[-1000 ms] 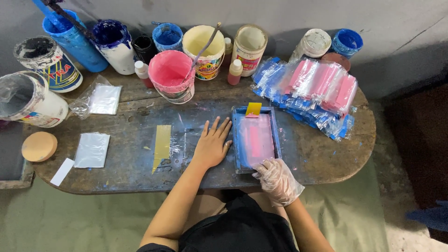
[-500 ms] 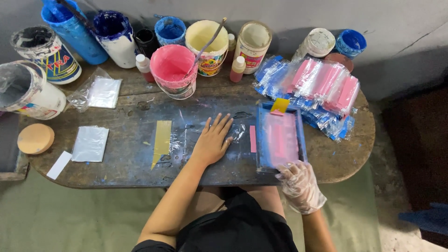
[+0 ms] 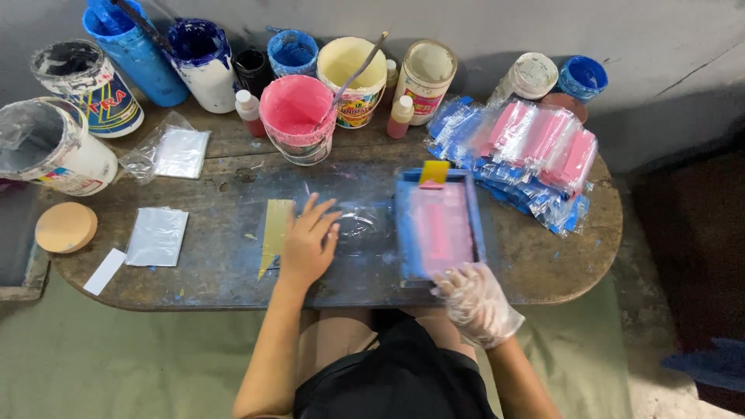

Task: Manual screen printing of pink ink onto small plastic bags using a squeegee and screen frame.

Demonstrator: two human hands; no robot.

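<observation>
A stack of clear packets (image 3: 528, 151) with pink and blue contents is seen at the far right of the counter (image 3: 543, 271), behind a blue-framed printing screen (image 3: 437, 229) tinted pink. Flat clear bags are laid at the left: one (image 3: 157, 236) near a round wooden lid (image 3: 66, 227), another (image 3: 180, 153) further back. Round paint tubs are lined along the far edge, among them a pink bucket (image 3: 299, 116), a yellow tub (image 3: 351, 70) and blue ones. The left hand (image 3: 308, 242), bare and spread flat, is pressed on a clear plastic sheet (image 3: 361, 225) just left of the screen. The near edge of the screen frame is gripped by the gloved right hand (image 3: 475, 301). A yellow strip (image 3: 273, 233) lies just left of the left hand.
</observation>
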